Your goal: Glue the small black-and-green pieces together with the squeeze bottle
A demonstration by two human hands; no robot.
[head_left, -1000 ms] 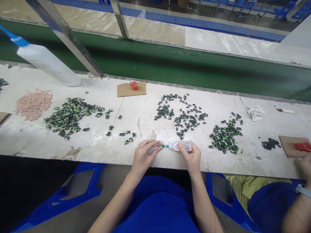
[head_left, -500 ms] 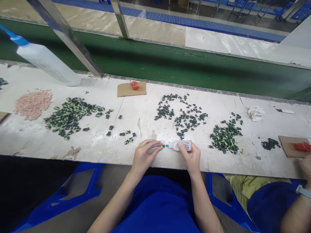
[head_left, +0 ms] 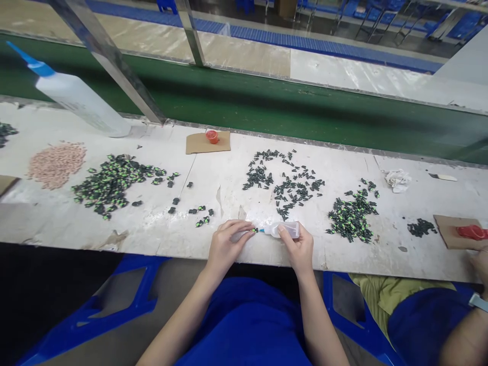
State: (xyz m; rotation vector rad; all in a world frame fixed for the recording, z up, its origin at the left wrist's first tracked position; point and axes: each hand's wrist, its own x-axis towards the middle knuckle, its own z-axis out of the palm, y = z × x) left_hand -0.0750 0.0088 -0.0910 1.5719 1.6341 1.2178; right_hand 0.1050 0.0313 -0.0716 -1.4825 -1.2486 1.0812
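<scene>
Between thumb and fingertips, my left hand [head_left: 225, 244] pinches a small black-and-green part [head_left: 254, 230] just above the table. My right hand [head_left: 300, 246] is wrapped round a small clear squeeze bottle [head_left: 286, 230] lying nearly level. Its blue nozzle tip points left and is at or very near the part; I cannot tell whether they touch. Beyond my hands lies a scattered group of small black pieces [head_left: 293, 190]. Several loose black-and-green parts [head_left: 202, 221] rest to the left of my left hand.
Heaps of black-and-green parts lie left [head_left: 110, 185] and right [head_left: 351, 216], with pinkish pieces [head_left: 57, 165] far left. A large white bottle [head_left: 86, 104] stands behind. A red cup [head_left: 212, 136] sits on cardboard [head_left: 198, 144]. At right are crumpled paper [head_left: 398, 180] and a co-worker's arm [head_left: 467, 325].
My hands, the bottle and the part hold almost the same position. The view has shifted slightly, and the co-worker's hand at the right edge has moved a little.
</scene>
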